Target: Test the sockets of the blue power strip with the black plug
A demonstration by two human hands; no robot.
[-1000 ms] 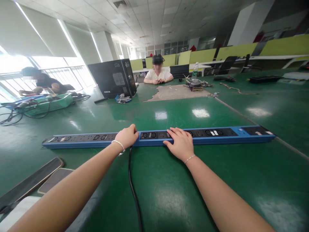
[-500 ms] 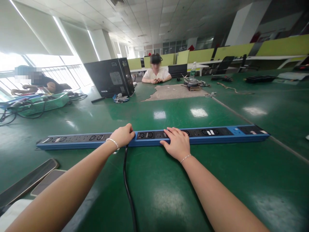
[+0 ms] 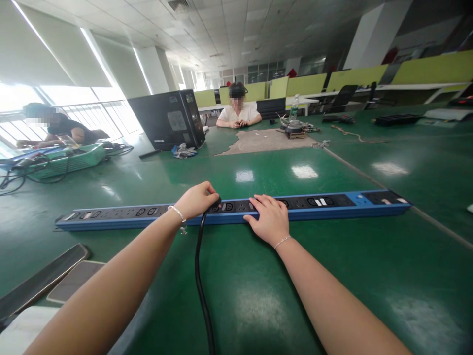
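Note:
Across the green tabletop lies a long blue-and-black power strip [image 3: 325, 214] with rows of sockets. My left hand [image 3: 197, 199] is closed around a black plug [image 3: 218, 202] over the strip's middle sockets. I cannot tell whether the plug's pins sit in a socket, as its front is hidden. The plug's black power cord [image 3: 201, 276] hangs down from the hand and runs toward me. To the right, my right hand [image 3: 271, 218] rests on the strip, fingers stretched over its top and thumb apart at the front edge.
A black computer case [image 3: 162, 121] stands at the back left, gloves [image 3: 184, 151] beside it. A green basket [image 3: 74, 161] with cables is at far left. Flat dark panels [image 3: 76, 281] lie near my left forearm. One person [image 3: 238, 116] sits opposite, another [image 3: 68, 129] at left.
My left hand has moved a little right along the strip with the plug and lifted slightly, and the cord shifted with it. My right hand has stayed nearly in place.

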